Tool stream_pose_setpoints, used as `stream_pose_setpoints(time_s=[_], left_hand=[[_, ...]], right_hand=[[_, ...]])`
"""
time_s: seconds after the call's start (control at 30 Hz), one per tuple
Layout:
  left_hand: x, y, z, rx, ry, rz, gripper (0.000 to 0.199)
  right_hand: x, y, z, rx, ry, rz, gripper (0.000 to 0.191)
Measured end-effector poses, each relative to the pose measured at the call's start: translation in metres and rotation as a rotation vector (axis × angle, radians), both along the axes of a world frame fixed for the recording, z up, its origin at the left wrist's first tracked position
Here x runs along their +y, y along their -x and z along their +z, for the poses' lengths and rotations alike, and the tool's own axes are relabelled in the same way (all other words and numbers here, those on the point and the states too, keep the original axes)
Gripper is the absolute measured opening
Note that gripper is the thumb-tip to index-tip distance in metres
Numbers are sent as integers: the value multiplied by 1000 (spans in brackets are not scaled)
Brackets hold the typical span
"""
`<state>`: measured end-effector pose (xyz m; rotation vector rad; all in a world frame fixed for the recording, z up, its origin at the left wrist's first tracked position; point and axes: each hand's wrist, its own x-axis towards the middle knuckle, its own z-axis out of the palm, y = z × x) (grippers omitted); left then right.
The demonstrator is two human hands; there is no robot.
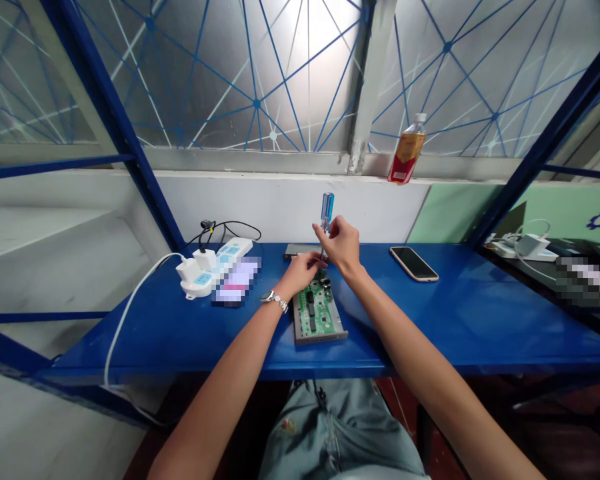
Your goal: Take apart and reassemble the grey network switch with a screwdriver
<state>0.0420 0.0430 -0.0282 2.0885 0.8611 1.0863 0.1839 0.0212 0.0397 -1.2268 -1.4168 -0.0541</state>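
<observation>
On the blue table lies a grey metal case with a green circuit board [320,307] in it, its long side running away from me. My right hand [344,243] is closed around the shaft of a screwdriver [327,208] with a clear blue handle, held upright over the far end of the board. My left hand [303,272] rests at that same end, its fingers pinched together by the screwdriver's lower part. Whether those fingers grip the shaft or something small is hidden. A flat grey metal piece [295,250] lies behind my left hand.
A white power strip [233,250] with plugs and cables stands at the left, beside a blurred flat item [237,280]. To the right lies a phone [414,264]. A drink bottle [407,150] stands on the window ledge. Blue frame posts [125,127] flank the table [180,343].
</observation>
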Motion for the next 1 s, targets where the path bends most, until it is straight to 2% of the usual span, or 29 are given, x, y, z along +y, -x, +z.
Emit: stream_pose_setpoints(time_s=[0.23, 0.5, 0.57, 0.7, 0.8, 0.9, 1.0], left_hand=[[0, -1, 1, -9, -20, -14, 20], [1, 0, -1, -8, -4, -8, 20], [3, 1, -3, -20, 7, -12, 21], [4, 1, -5, -32, 23, -24, 20], [3, 1, -4, -36, 25, -21, 19], [3, 1, -3, -24, 17, -10, 18], [1, 1, -1, -1, -1, -1, 18]], right_hand=[[-2, 0, -1, -73, 6, -2, 38], [1, -11, -5, -30, 70, 232, 37], [1, -12, -4, 5, 71, 224, 38], [-1, -8, -1, 63, 26, 98, 39], [-3, -5, 0, 45, 34, 59, 39], [-3, -6, 0, 37, 44, 84, 36], [-3, -9, -1, 58, 57, 203, 35]])
